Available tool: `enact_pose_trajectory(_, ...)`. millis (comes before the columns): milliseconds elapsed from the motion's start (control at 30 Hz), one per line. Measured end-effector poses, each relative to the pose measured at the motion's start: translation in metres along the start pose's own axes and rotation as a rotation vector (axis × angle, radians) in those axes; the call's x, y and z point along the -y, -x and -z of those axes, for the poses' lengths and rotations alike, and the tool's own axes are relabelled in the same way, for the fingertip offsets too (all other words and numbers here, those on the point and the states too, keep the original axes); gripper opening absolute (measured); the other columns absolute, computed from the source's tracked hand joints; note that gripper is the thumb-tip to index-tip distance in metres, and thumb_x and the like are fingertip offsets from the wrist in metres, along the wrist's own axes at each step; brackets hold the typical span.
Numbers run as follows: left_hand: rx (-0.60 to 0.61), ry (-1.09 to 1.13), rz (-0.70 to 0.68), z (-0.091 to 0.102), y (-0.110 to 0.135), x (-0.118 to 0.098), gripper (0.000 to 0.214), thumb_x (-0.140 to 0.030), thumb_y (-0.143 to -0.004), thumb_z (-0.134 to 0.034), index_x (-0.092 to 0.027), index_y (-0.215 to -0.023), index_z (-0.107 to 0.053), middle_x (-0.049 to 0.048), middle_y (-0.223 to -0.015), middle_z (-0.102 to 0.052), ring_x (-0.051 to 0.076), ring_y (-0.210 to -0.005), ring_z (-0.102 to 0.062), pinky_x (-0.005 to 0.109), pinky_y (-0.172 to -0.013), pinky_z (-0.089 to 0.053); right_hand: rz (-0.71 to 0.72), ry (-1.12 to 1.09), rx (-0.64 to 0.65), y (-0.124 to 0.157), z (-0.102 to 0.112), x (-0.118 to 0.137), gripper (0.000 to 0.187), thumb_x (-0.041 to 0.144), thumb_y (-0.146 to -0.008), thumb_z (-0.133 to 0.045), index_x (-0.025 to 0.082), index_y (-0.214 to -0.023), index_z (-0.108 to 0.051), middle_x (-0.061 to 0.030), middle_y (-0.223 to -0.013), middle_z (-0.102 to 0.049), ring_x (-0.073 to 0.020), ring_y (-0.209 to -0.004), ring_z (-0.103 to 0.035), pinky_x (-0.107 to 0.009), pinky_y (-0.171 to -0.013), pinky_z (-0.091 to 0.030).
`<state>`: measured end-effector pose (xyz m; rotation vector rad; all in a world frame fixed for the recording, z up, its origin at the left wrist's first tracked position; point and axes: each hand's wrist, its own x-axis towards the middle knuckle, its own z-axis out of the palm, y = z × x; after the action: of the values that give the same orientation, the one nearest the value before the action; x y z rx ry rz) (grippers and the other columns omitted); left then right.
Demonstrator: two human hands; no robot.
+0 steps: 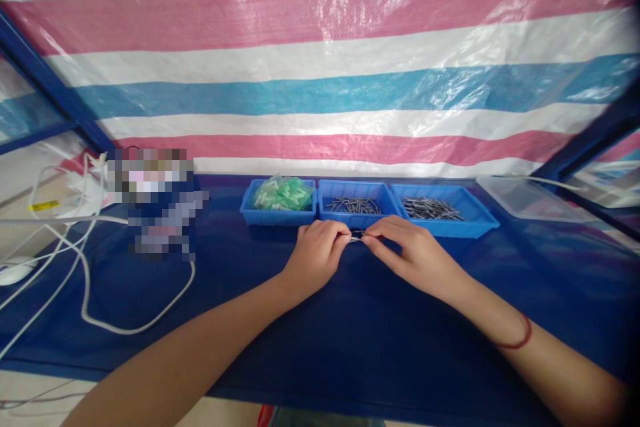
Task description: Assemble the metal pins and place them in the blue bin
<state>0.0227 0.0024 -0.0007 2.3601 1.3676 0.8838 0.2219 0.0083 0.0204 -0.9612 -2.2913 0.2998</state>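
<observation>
My left hand (319, 250) and my right hand (407, 247) meet above the blue table, just in front of the middle bin. Each has its thumb and fingertips pinched. Between the fingertips of both spans a thin silvery metal piece (356, 239), screw-like; its ends are hidden by my fingers. Behind my hands, the middle blue bin (354, 189) holds many thin dark metal pieces (357, 205). More such slender metal pieces (434, 208) lie in the right blue bin (477, 213). In the left blue bin (277, 216) are green and clear plastic packets (283, 195).
White cables (135, 330) loop over the left side of the table (370, 340), near a white mouse (17, 270). A translucent tray or lid (530, 199) lies at the back right. Blue frame posts (595, 127) and a striped sheet (320, 93) bound the workspace.
</observation>
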Motion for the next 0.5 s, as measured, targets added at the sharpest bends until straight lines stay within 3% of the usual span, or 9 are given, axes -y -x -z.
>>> enact_pose_trajectory(500, 0.019, 0.106, -0.086, -0.003, -0.001, 0.002, 0.015, -0.03, -0.094, -0.046, -0.02, -0.096, -0.058, 0.0028, -0.094, -0.067, 0.018, -0.09, -0.061, 0.03, -0.079, -0.043, -0.163, -0.258, -0.16, 0.0, -0.01, 0.0, 0.018, 0.038, -0.088, -0.057, 0.022, -0.085, -0.066, -0.004, -0.078, -0.067, -0.0171, -0.069, -0.059, -0.031, -0.063, -0.049)
